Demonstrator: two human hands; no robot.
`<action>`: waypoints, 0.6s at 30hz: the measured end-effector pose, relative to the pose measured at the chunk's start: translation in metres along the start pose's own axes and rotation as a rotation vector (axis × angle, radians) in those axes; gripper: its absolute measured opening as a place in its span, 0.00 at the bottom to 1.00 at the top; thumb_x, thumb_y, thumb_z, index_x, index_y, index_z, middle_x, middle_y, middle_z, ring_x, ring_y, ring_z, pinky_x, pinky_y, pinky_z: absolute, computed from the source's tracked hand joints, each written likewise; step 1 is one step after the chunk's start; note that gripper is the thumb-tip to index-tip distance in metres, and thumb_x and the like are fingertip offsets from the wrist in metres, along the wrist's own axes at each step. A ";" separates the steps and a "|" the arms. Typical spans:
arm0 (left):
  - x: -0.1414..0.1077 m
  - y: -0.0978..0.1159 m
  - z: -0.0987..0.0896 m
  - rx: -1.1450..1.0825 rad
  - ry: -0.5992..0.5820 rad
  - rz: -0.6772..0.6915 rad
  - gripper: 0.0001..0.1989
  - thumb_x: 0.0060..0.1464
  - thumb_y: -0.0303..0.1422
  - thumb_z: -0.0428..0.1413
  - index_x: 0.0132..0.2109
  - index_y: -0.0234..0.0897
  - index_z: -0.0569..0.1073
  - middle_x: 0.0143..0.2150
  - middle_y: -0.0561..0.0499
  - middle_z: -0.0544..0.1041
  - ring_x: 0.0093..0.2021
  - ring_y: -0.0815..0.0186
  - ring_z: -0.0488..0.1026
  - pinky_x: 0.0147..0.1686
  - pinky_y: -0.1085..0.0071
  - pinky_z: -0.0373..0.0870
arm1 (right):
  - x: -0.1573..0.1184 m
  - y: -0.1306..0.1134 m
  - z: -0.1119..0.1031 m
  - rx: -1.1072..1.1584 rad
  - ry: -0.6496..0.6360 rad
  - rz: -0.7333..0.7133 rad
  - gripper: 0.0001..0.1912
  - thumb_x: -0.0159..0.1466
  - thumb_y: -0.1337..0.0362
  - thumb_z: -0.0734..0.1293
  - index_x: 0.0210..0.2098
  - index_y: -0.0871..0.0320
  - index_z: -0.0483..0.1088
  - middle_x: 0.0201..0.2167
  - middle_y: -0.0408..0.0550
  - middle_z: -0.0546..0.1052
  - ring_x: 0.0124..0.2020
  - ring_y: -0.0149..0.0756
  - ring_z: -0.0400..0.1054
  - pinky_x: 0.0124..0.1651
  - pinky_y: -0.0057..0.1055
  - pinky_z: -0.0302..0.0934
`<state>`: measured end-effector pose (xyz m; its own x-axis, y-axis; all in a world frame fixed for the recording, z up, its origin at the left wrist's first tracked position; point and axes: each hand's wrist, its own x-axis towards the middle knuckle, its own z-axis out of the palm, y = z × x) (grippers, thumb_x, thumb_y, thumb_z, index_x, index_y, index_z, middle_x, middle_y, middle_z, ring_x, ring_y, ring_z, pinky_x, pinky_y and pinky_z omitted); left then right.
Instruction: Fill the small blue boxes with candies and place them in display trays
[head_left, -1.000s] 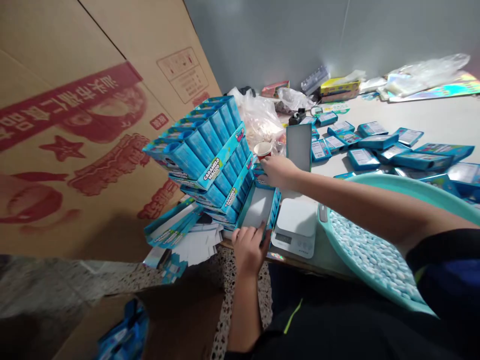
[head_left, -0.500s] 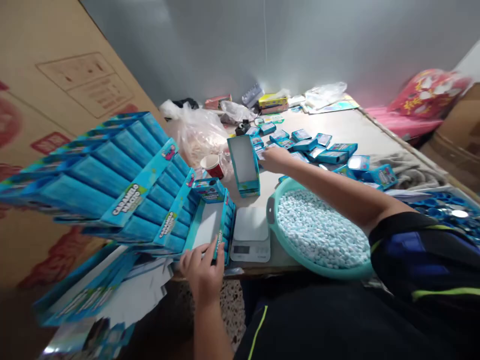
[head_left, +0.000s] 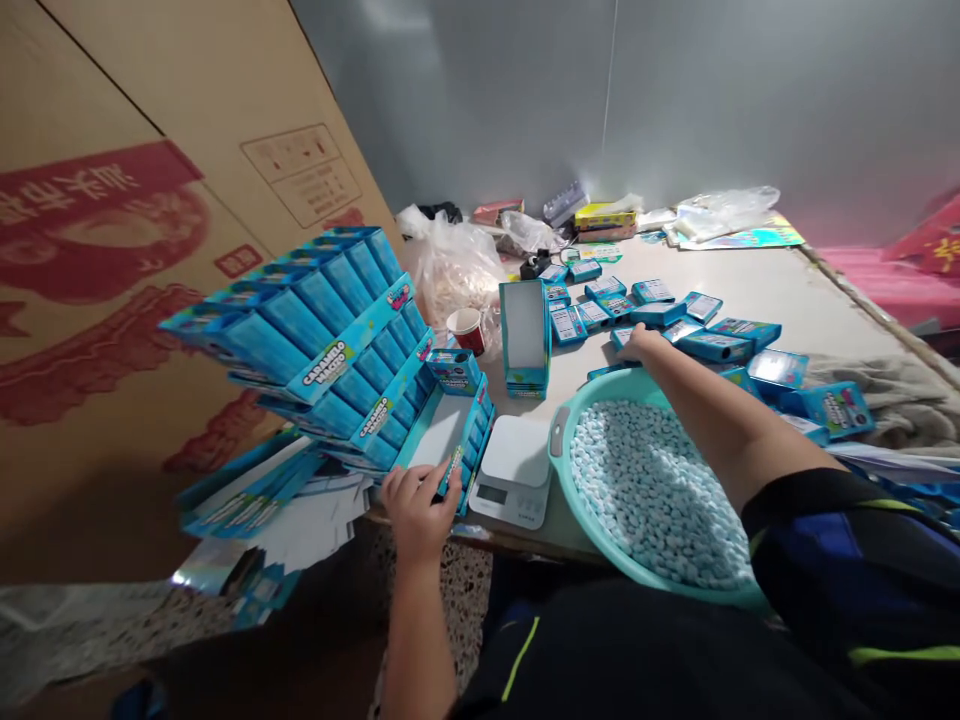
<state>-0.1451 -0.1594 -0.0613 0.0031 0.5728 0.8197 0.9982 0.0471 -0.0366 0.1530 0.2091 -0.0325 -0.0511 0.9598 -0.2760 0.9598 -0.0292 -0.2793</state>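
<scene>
My left hand point(head_left: 422, 500) grips the near end of a blue display tray point(head_left: 444, 425), its fingers curled over the edge. Small blue candy boxes line the tray's right side and one stands at its far end; a white bottom shows between. My right hand point(head_left: 639, 344) reaches across the table with its fingers closed on a small blue candy box point(head_left: 621, 340) among several scattered ones. Its fingertips are partly hidden. Left of the tray rise stacked display trays point(head_left: 330, 365) full of such boxes. Another display tray point(head_left: 525, 335) stands on end beyond the scale.
A white digital scale point(head_left: 512, 470) sits between the tray and a turquoise basin point(head_left: 564, 470) of pale blue candies. Behind are a paper cup point(head_left: 466, 330) and a plastic bag point(head_left: 457, 265). A large carton point(head_left: 225, 200) stands left; a grey cloth point(head_left: 892, 400) lies right.
My right hand has moved rightward, away from the tray on end, to the scattered boxes. My left hand stays on the display tray. The view has swung left.
</scene>
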 end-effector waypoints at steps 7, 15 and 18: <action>-0.003 0.040 -0.017 -0.110 0.278 0.081 0.27 0.51 0.26 0.68 0.58 0.41 0.73 0.44 0.44 0.75 0.48 0.53 0.77 0.50 0.55 0.76 | -0.065 0.024 -0.033 0.297 0.129 -0.487 0.43 0.62 0.60 0.72 0.71 0.56 0.51 0.64 0.63 0.67 0.60 0.50 0.66 0.57 0.36 0.64; 0.073 0.159 0.040 -1.271 -0.354 -0.275 0.51 0.53 0.63 0.60 0.73 0.44 0.53 0.66 0.33 0.67 0.65 0.43 0.69 0.59 0.46 0.73 | -0.213 0.058 -0.038 0.527 -0.301 -1.161 0.50 0.55 0.63 0.74 0.73 0.53 0.51 0.66 0.58 0.63 0.64 0.50 0.63 0.57 0.37 0.68; 0.090 0.171 0.057 -1.439 -0.622 -0.260 0.50 0.42 0.60 0.69 0.66 0.40 0.64 0.56 0.37 0.75 0.55 0.46 0.76 0.52 0.52 0.77 | -0.230 0.068 -0.035 0.529 -0.297 -1.143 0.40 0.57 0.63 0.75 0.67 0.52 0.62 0.60 0.52 0.72 0.58 0.46 0.68 0.59 0.38 0.66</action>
<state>0.0229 -0.0534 -0.0261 0.1672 0.9210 0.3520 0.1886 -0.3803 0.9054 0.2399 -0.0036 0.0443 -0.8897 0.4171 0.1856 0.1096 0.5897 -0.8001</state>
